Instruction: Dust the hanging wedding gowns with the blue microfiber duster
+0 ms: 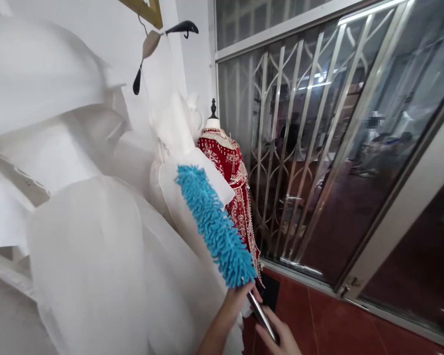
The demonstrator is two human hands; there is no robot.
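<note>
While both hands grip the duster's metal handle (261,315), left hand (240,298) just under the blue head (214,227), right hand (281,337) lower, light strokes would best spare the white gown (96,256).

One blue duster (215,226) — one red gown (232,172) — two hangers (148,49).

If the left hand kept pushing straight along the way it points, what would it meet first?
The left hand points up and left along the blue duster. The duster's tip would probably meet the white gown just beyond it first, though depth is hard to judge.
</note>
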